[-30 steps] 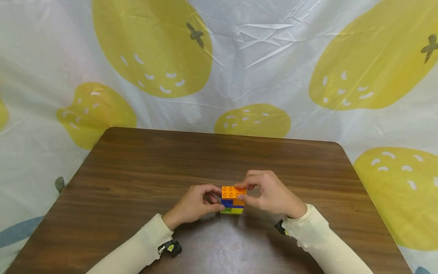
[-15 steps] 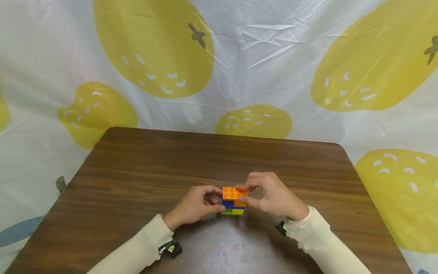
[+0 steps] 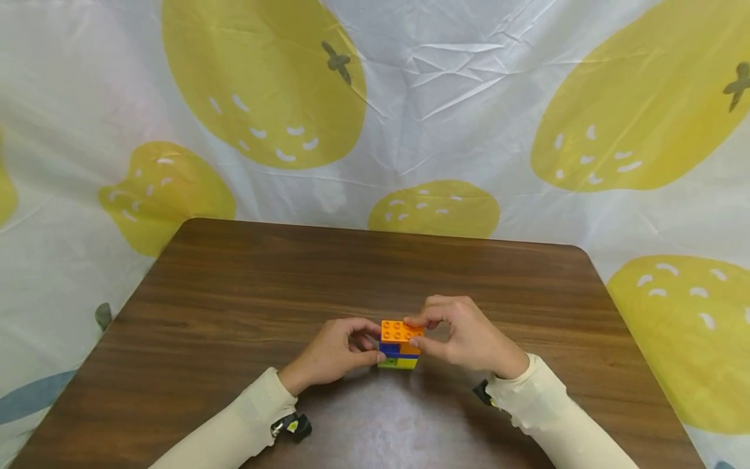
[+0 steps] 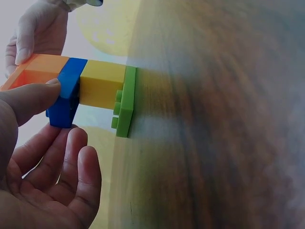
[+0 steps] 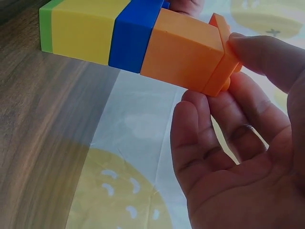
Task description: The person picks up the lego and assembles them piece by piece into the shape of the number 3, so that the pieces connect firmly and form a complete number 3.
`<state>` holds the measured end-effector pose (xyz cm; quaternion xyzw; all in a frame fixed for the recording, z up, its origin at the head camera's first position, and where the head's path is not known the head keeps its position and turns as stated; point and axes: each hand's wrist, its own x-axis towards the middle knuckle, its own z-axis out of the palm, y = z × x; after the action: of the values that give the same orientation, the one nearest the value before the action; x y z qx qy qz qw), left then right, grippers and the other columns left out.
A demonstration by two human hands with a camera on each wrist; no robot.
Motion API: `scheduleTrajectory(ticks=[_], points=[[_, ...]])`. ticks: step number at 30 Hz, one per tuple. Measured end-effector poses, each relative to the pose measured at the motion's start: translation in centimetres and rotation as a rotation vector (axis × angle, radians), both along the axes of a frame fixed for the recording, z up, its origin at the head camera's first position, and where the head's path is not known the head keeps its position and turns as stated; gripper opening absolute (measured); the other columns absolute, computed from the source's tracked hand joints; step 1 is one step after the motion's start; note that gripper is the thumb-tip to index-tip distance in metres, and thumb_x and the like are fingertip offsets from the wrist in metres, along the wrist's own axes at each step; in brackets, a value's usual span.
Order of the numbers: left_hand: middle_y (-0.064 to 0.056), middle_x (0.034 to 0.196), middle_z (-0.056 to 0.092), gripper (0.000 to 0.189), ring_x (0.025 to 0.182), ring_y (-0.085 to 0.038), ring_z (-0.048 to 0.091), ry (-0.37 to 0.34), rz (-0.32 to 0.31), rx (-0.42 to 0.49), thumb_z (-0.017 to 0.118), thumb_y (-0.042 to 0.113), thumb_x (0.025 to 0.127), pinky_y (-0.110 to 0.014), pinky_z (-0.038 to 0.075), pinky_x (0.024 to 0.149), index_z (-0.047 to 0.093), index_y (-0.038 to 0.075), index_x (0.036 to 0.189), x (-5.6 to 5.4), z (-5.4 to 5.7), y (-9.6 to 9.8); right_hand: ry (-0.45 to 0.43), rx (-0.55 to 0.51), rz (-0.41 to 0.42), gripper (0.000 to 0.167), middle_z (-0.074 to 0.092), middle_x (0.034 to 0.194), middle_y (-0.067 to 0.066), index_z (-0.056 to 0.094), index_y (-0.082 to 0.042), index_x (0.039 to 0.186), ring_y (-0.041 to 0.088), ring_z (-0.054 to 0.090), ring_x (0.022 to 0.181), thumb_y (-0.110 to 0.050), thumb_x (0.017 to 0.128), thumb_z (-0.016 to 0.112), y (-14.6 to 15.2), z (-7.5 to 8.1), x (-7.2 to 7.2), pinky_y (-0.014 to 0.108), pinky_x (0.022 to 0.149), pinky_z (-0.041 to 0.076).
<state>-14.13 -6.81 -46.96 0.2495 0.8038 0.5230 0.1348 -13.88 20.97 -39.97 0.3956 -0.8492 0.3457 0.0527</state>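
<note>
A small tower of toy building bricks stands upright on the table between both hands. From the bottom up it has a green plate (image 4: pixel 127 105), a yellow brick (image 4: pixel 102 83), a blue brick (image 4: pixel 66 107), an orange brick (image 5: pixel 181 52) and a studded orange plate (image 3: pixel 395 330). My left hand (image 3: pixel 334 350) pinches the blue brick, thumb on the near side and fingers behind. At the tower's top right, my right hand (image 3: pixel 465 335) pinches the orange plate between thumb and forefinger. The left part of the orange plate juts out over the blue brick.
The brown wooden table (image 3: pixel 281 273) extends around the tower, its far edge meeting a white curtain (image 3: pixel 445 117) printed with yellow fruit. A black wrist camera (image 3: pixel 293 425) hangs below the left sleeve, another (image 3: pixel 482 391) below the right.
</note>
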Motion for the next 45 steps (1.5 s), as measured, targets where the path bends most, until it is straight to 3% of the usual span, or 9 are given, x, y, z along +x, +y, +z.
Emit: scheduleTrajectory(ticks=[8, 15, 22, 28, 35, 45], points=[[-0.006, 0.116, 0.076, 0.036, 0.090, -0.014, 0.071, 0.005, -0.008, 0.010, 0.085, 0.023, 0.092, -0.023, 0.061, 0.074, 0.074, 0.009, 0.122, 0.0, 0.3, 0.1, 0.005, 0.013, 0.005, 0.028, 0.074, 0.097, -0.012, 0.081, -0.015, 0.114, 0.001, 0.064, 0.080, -0.020, 0.087, 0.088, 0.1, 0.3, 0.0, 0.022, 0.066, 0.056], [-0.006, 0.117, 0.076, 0.036, 0.091, -0.013, 0.071, 0.022, -0.007, 0.008, 0.085, 0.023, 0.091, -0.023, 0.060, 0.076, 0.074, 0.009, 0.123, 0.0, 0.4, 0.1, -0.003, -0.016, -0.013, 0.029, 0.075, 0.106, -0.008, 0.078, -0.017, 0.118, 0.014, 0.070, 0.084, -0.017, 0.089, 0.086, 0.3, -0.3, 0.3, 0.024, 0.072, 0.059], [-0.006, 0.117, 0.076, 0.036, 0.092, -0.013, 0.071, 0.029, -0.004, 0.008, 0.085, 0.023, 0.091, -0.023, 0.060, 0.076, 0.074, 0.009, 0.123, 0.0, 0.4, 0.0, -0.055, -0.116, -0.018, 0.033, 0.076, 0.113, -0.003, 0.076, -0.015, 0.121, 0.007, 0.072, 0.089, -0.012, 0.089, 0.085, 0.6, -1.2, 0.7, 0.031, 0.078, 0.064], [-0.006, 0.117, 0.076, 0.036, 0.091, -0.013, 0.071, 0.026, -0.003, 0.007, 0.085, 0.022, 0.091, -0.023, 0.060, 0.075, 0.073, 0.009, 0.123, 0.1, 0.4, 0.1, -0.110, -0.181, -0.019, 0.035, 0.077, 0.114, 0.003, 0.075, -0.012, 0.123, 0.012, 0.074, 0.089, -0.010, 0.090, 0.084, 0.8, -1.8, 0.9, 0.036, 0.078, 0.065], [-0.007, 0.117, 0.076, 0.037, 0.091, -0.012, 0.071, 0.021, -0.001, 0.008, 0.085, 0.022, 0.091, -0.023, 0.060, 0.074, 0.073, 0.009, 0.123, 0.1, 0.4, 0.1, -0.190, -0.186, -0.037, 0.037, 0.076, 0.117, 0.004, 0.072, -0.012, 0.127, 0.014, 0.074, 0.089, -0.013, 0.092, 0.084, 1.2, -2.5, 1.1, 0.039, 0.078, 0.065], [-0.007, 0.117, 0.076, 0.037, 0.091, -0.012, 0.071, 0.013, -0.002, 0.018, 0.085, 0.020, 0.091, -0.023, 0.061, 0.075, 0.073, 0.008, 0.123, 0.2, 0.6, 0.2, -0.291, -0.188, -0.054, 0.040, 0.077, 0.114, 0.005, 0.070, -0.011, 0.129, 0.017, 0.075, 0.090, -0.013, 0.091, 0.084, 1.4, -3.6, 1.3, 0.032, 0.080, 0.064]])
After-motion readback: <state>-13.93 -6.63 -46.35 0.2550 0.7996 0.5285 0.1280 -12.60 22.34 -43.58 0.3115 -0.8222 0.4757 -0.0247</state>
